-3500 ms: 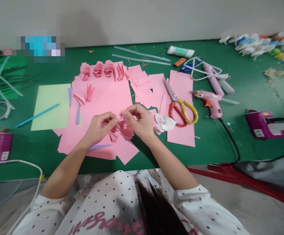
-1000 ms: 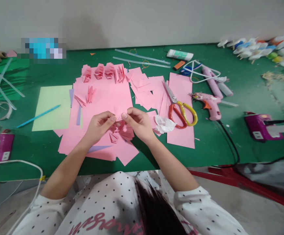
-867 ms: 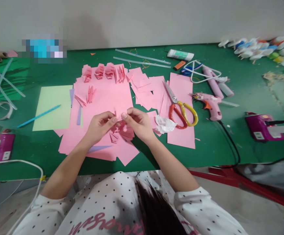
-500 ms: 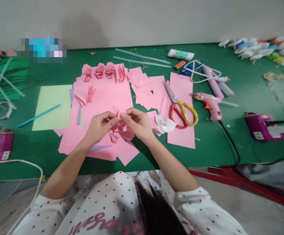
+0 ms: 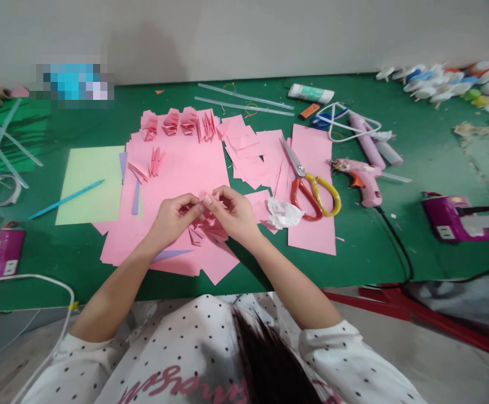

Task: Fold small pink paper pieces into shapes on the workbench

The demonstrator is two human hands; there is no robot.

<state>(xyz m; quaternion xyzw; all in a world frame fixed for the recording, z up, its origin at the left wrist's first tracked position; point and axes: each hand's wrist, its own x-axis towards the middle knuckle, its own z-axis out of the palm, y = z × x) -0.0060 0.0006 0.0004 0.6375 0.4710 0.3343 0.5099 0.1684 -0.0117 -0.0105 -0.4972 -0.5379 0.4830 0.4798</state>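
My left hand (image 5: 177, 216) and my right hand (image 5: 233, 213) meet over a stack of pink paper sheets (image 5: 185, 168). Both pinch a small piece of pink paper (image 5: 211, 196) between thumbs and fingertips, which hide most of it. Just below the hands lie folded pink paper pieces (image 5: 196, 235), partly covered by my fingers. More folded pink pieces (image 5: 188, 122) form a row along the stack's far edge. Two others, one a slim pleated piece (image 5: 155, 163), rest nearer on the left. Loose pink squares (image 5: 244, 147) are scattered to the right of the stack.
Scissors (image 5: 311, 185) lie right of my hands beside a crumpled white tissue (image 5: 284, 213). Farther right are a pink glue gun (image 5: 366, 180) and a purple power strip (image 5: 455, 219). A blue pencil (image 5: 67, 199) crosses pale green paper (image 5: 92, 168) on the left. Clear glue sticks (image 5: 244, 106) lie behind.
My fingers have shifted slightly around the small pink paper, and less of it shows above them. The things on the table have not moved.
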